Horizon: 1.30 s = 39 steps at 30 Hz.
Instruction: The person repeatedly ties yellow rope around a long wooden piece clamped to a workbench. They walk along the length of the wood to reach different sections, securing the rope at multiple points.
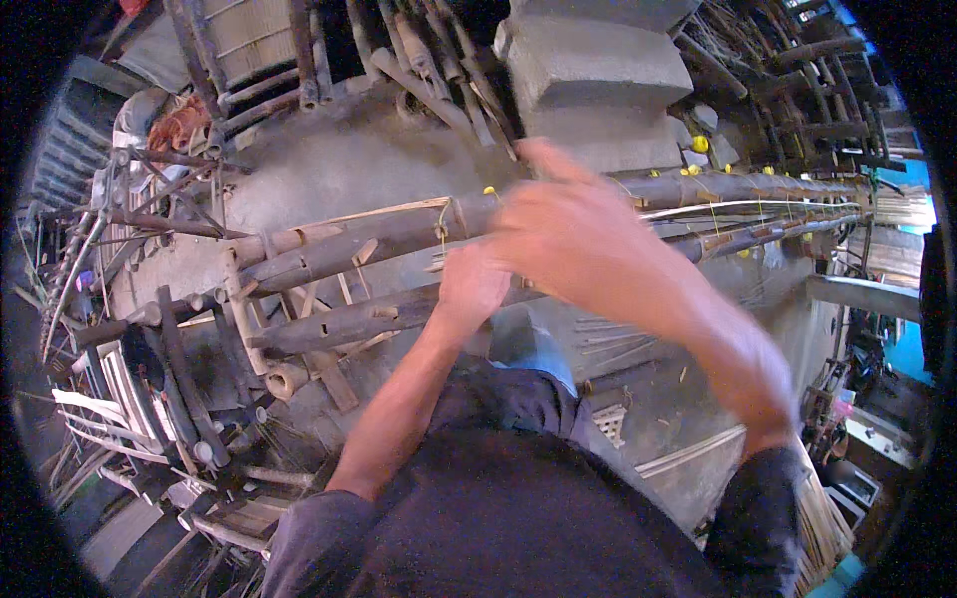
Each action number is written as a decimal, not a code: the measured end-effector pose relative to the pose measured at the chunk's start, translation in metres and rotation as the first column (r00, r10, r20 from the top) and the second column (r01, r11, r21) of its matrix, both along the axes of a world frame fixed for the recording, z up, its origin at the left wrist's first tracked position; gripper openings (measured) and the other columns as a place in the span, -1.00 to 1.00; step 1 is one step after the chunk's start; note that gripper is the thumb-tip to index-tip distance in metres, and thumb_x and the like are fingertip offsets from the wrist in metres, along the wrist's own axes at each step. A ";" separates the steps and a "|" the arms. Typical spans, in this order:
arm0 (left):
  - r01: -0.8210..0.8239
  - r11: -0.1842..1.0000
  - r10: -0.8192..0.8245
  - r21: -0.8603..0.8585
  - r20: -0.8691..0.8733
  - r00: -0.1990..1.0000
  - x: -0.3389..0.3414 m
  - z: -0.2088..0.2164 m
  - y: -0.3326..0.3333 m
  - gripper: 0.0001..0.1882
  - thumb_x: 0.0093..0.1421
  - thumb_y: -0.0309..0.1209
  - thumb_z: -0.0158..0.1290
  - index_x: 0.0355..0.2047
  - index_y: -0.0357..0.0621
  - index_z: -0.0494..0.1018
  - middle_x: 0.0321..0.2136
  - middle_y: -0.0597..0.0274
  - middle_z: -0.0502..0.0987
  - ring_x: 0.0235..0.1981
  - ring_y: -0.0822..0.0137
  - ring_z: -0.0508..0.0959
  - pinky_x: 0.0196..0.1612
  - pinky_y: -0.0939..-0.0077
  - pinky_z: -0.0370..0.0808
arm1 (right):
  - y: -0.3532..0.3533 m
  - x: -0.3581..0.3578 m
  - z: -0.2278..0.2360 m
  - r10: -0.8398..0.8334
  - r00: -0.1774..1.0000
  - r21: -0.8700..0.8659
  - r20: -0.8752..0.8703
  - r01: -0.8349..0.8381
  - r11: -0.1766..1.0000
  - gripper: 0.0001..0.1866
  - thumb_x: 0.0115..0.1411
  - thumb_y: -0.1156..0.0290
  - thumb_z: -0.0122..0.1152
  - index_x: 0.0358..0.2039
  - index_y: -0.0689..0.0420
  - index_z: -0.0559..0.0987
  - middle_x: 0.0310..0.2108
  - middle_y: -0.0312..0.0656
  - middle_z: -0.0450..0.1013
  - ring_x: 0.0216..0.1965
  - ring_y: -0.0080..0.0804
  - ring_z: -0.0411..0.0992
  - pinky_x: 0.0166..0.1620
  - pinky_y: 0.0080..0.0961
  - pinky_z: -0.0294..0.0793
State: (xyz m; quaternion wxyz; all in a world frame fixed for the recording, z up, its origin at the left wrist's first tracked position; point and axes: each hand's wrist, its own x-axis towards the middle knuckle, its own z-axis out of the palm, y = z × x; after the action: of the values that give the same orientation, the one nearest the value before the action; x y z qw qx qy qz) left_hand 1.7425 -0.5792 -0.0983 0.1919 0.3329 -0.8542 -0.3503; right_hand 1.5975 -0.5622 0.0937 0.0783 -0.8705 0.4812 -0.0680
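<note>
Where right grip (563,231) blurs, dark pole (407,233) beneath, left grip (473,287) close

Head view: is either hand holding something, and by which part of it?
It cannot be told: the right hand is blurred, and the left hand, near the ends of thin pale strips, hides whatever it may grip.

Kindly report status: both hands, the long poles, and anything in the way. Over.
Left hand, right hand close together over poles; right blurred, grips unclear. Yellow ties along far pole. Right hand partly hides it.
</note>
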 end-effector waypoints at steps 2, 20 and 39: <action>0.046 0.993 -0.060 0.107 0.132 0.989 -0.006 0.009 -0.011 -0.69 0.26 -0.25 -0.09 -0.35 -0.22 0.54 -0.41 -0.15 0.56 -0.29 -0.18 0.55 -0.18 -0.05 0.46 | -0.051 0.016 -0.031 0.039 0.968 0.020 0.249 -0.046 0.999 -0.85 0.09 0.34 0.15 -0.42 0.13 0.59 -0.34 -0.05 0.53 -0.19 -0.11 0.51 0.04 -0.11 0.38; -0.023 0.864 0.130 0.502 -0.178 0.975 -0.023 0.073 -0.012 -0.67 0.30 -0.22 -0.05 -0.35 -0.26 0.53 -0.42 0.17 0.59 -0.34 0.32 0.57 -0.21 0.36 0.50 | 0.111 0.045 -0.221 -0.130 0.933 0.400 0.335 -0.016 0.916 -0.78 0.15 0.27 0.02 -0.47 0.13 0.52 -0.50 -0.10 0.52 -0.44 -0.15 0.54 -0.39 -0.19 0.53; -0.111 0.991 0.128 -0.068 0.327 0.937 0.051 0.092 -0.097 -0.74 0.23 -0.25 0.02 -0.25 -0.18 0.54 -0.39 -0.02 0.60 -0.35 0.03 0.60 -0.23 0.25 0.50 | 0.123 0.104 -0.203 -0.788 0.581 0.782 0.205 0.387 0.489 -0.33 0.11 0.16 0.23 0.19 0.13 0.29 -0.12 -0.09 0.48 -0.18 -0.11 0.51 -0.18 -0.23 0.52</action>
State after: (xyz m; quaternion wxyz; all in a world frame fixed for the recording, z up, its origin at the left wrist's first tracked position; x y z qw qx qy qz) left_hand 1.7933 -0.6758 -0.0060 0.0751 0.4334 -0.8607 -0.2564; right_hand 1.7011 -0.4387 -0.1093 0.4838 -0.4894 0.7080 -0.1585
